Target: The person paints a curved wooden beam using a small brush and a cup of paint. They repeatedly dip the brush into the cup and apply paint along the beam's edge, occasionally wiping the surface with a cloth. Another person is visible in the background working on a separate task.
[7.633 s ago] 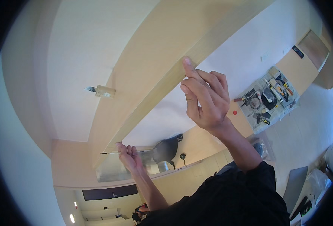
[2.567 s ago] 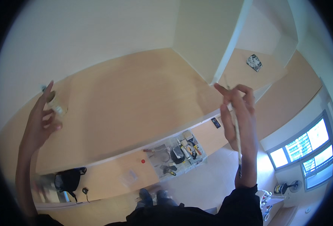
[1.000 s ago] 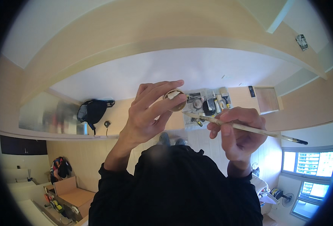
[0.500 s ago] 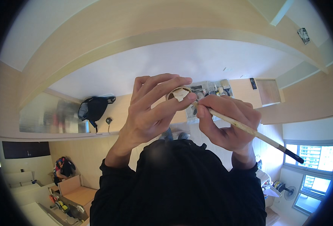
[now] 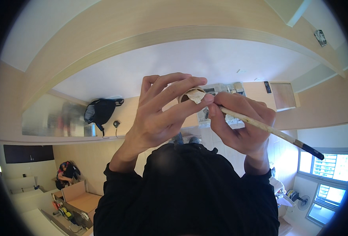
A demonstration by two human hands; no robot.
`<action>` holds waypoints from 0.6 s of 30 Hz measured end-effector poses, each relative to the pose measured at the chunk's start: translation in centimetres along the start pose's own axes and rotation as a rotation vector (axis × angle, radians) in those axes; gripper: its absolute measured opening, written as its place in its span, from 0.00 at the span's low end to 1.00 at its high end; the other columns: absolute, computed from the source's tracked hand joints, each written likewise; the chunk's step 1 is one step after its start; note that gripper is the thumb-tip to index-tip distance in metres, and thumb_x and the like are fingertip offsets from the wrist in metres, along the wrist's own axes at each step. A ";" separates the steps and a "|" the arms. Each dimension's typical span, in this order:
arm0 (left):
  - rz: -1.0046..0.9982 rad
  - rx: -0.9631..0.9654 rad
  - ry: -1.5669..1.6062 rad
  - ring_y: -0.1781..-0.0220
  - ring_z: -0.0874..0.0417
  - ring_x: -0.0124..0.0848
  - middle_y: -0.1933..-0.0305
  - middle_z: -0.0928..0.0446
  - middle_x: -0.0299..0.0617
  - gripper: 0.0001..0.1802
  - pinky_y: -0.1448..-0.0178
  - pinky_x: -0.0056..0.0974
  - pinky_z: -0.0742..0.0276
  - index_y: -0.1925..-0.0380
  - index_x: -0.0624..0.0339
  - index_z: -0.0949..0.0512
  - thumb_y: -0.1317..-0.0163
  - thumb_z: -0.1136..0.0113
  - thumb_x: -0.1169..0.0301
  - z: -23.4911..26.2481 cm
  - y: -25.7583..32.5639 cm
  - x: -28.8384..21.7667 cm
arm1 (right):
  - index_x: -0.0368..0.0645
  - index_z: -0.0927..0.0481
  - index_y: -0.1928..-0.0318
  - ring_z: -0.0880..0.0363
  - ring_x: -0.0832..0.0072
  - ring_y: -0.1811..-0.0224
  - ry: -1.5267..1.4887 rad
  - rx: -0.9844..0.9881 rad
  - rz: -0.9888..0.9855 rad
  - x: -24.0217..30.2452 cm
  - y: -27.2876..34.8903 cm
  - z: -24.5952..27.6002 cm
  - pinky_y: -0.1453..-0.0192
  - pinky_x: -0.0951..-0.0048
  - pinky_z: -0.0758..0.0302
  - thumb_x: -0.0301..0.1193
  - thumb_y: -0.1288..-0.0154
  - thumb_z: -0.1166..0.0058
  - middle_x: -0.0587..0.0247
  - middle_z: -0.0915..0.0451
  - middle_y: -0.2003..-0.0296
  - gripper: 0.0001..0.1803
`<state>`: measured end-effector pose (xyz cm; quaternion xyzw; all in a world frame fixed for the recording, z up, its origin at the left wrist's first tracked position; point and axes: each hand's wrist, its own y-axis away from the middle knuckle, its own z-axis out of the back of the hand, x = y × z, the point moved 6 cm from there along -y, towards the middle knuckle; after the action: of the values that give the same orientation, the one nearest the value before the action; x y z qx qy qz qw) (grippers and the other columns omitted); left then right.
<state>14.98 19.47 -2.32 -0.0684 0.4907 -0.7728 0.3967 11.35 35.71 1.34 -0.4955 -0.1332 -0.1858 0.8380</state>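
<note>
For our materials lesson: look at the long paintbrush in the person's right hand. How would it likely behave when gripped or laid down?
The paintbrush probably stays stiff: its long pale handle runs straight out past the right hand. It seems light, as fingers alone carry it. Being slim and seemingly round, it may roll if laid down. The left hand pinches a small tape roll.

The left hand (image 5: 158,114) pinches a small tape roll (image 5: 191,95) while the right hand (image 5: 241,126) grips a long paintbrush (image 5: 268,128) beside it.
</note>
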 end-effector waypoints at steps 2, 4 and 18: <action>0.013 -0.005 0.000 0.45 0.16 0.38 0.40 0.16 0.36 0.27 0.50 0.40 0.35 0.49 0.40 0.13 0.49 0.30 0.82 -0.1 0.1 0.0 | 0.36 0.15 0.61 0.15 0.72 0.78 0.001 0.001 -0.005 0.0 0.0 0.0 0.74 0.76 0.23 0.21 0.41 0.31 0.58 0.13 0.74 0.08; 0.015 -0.002 -0.008 0.45 0.16 0.38 0.40 0.16 0.36 0.27 0.51 0.40 0.35 0.49 0.40 0.13 0.49 0.30 0.82 -0.1 0.1 -0.1 | 0.36 0.15 0.60 0.15 0.72 0.78 0.006 0.008 0.003 0.0 -0.1 -0.1 0.74 0.76 0.23 0.21 0.41 0.31 0.58 0.13 0.74 0.08; -0.003 0.005 -0.025 0.45 0.16 0.40 0.40 0.15 0.36 0.28 0.51 0.41 0.34 0.49 0.40 0.15 0.51 0.27 0.81 0.0 0.1 -0.1 | 0.35 0.15 0.60 0.14 0.71 0.77 0.008 0.019 -0.004 0.0 -0.1 -0.1 0.73 0.76 0.22 0.22 0.40 0.30 0.57 0.13 0.73 0.09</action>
<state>15.11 19.56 -2.40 -0.0778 0.4836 -0.7738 0.4017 11.28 35.59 1.32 -0.4865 -0.1328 -0.1884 0.8427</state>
